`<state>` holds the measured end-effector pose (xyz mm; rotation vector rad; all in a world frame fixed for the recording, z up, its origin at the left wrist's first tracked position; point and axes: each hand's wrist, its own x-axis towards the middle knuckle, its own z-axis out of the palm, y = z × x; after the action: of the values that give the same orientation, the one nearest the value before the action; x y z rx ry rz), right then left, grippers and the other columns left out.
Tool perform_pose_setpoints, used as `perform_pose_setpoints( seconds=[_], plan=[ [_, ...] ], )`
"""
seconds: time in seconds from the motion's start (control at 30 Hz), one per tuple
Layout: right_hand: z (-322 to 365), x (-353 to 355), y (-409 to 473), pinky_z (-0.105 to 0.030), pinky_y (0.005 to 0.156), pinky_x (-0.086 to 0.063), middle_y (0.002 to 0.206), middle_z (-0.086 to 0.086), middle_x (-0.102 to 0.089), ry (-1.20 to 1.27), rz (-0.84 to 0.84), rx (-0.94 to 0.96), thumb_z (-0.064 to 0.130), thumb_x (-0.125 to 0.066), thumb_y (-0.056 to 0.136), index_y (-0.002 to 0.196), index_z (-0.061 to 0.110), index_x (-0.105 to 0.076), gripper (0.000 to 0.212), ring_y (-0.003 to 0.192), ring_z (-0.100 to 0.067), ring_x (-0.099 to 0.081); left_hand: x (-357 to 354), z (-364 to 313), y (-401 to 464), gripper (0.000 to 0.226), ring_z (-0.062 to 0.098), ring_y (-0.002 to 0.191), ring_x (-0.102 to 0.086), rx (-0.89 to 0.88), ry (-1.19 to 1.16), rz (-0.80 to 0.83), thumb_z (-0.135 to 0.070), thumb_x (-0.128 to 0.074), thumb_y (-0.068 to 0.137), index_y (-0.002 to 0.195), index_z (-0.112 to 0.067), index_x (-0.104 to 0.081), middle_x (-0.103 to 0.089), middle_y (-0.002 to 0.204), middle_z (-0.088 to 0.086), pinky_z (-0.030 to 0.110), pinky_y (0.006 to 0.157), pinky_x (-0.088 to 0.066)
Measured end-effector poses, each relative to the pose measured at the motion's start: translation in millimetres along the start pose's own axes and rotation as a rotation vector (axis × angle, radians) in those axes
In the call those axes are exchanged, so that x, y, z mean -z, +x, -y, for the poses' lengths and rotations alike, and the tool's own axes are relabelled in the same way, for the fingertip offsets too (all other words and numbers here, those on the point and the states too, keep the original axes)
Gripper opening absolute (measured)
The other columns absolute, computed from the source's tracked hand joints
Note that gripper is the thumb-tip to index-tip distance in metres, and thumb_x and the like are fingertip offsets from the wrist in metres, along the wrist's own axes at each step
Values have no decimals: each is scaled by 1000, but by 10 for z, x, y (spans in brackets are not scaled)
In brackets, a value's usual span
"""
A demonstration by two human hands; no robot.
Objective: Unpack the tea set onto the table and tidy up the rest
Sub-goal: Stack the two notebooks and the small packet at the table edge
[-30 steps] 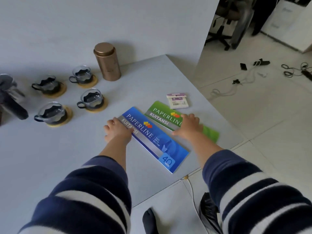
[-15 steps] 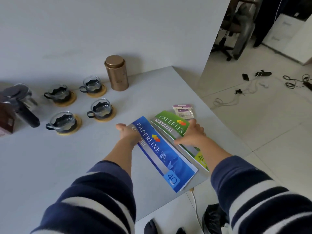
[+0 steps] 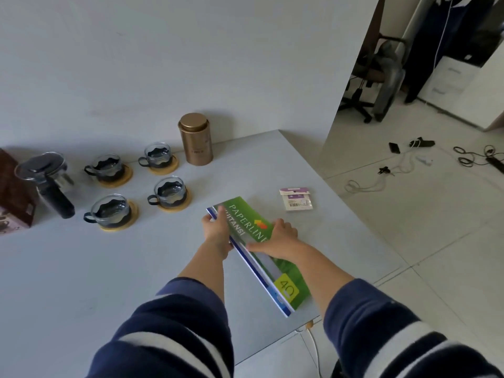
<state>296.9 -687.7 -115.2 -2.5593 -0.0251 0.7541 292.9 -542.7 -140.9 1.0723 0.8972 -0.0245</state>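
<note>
Table point(image 3: 68, 268): grey, wide, ending in a right edge and a near-right corner. On it, far left, tea set laid out: box point(image 3: 13, 195), teapot point(image 3: 46, 175), four cups point(image 3: 111, 211) on coasters, tin point(image 3: 195, 139) behind. Right of centre, green book point(image 3: 245, 222) stacked on blue book point(image 3: 253, 264), blue showing only as a thin strip along the left edge, near ends reaching the table's near edge. Small packet point(image 3: 296, 199) just beyond, apart from the books.

Left hand point(image 3: 216, 231) gripped the stack's left edge, fingers curled over the far corner. Right hand point(image 3: 281, 238) lay flat on the green cover, pressing, not clenched.

Likely step: squaring the stack. Risks, as judged: near ends tipping off the corner if shoved nearer; covers sliding apart under uneven push; packet forgotten.
</note>
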Motion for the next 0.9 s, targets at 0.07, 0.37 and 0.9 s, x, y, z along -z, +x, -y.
perform_pose_setpoints(
  seconds=[0.07,0.37,0.9],
  plan=[
    [-8,-42,23,-41,106,-35,138,-7,-38,37,34,19,62,-69,71,140,18,-29,90,131,-27,-33,-4,42,35,41,21,69,-62,-55,42,-45,-12,-51,95,134,-17,-38,-61,87,6,37,67,-54],
    [6,352,303,-37,87,-51,118,-7,-54,564,-73,54,10,-39,101,138,24,-48,40,97,-25,-57,-344,-337,136,31,16,66,-61,-201,79,105,-10,-40,99,125,-23,-49,-65,79,2,31,64,-52],
    [416,1310,2396,-32,79,-51,111,-11,-71,495,-363,28,-3,-43,86,111,12,-70,40,101,-30,-64,-1621,-1021,1390,28,35,96,-70,-262,364,43,6,-56,80,73,-19,-66,-72,94,10,50,85,-58]
  ],
)
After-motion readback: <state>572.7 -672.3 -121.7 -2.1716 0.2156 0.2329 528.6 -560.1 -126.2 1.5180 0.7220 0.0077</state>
